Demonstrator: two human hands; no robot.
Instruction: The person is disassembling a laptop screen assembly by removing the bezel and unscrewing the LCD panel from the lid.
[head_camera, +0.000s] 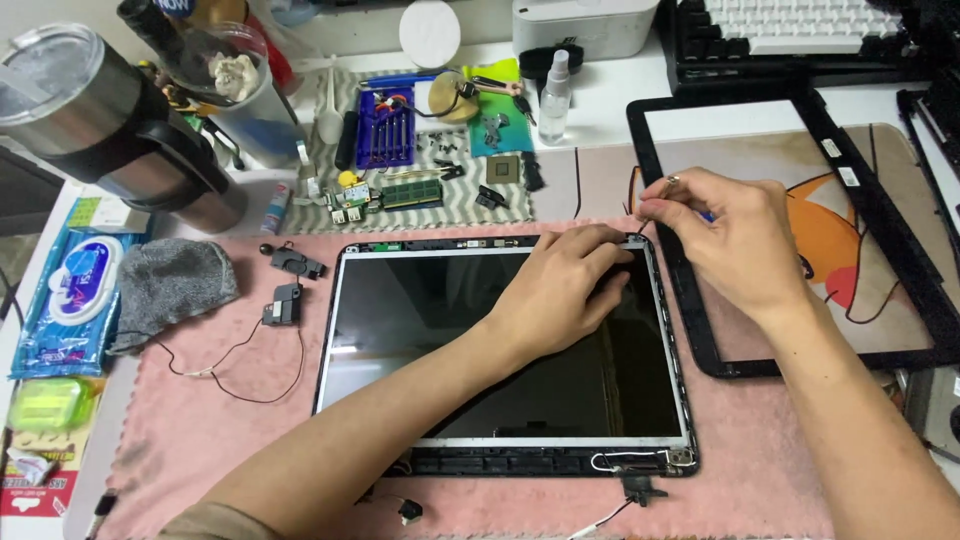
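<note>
Screen (500, 345) lay flat on pink mat (200, 420), bezel (700, 330) off to its right. Left hand (565, 290) rested on screen's top-right corner, fingers curled down, gripping nothing. Right hand (725, 235) just beside, pinching a thin tool (668, 182) w/ thumb & fingers. Speakers (285, 290) w/ wires lay left of screen.

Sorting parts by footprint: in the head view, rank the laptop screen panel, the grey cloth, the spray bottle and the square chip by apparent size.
1. laptop screen panel
2. grey cloth
3. spray bottle
4. square chip
The bottle lies farther from the camera, yet the order is plain.

Bare laptop screen panel (480, 350), flat
</note>
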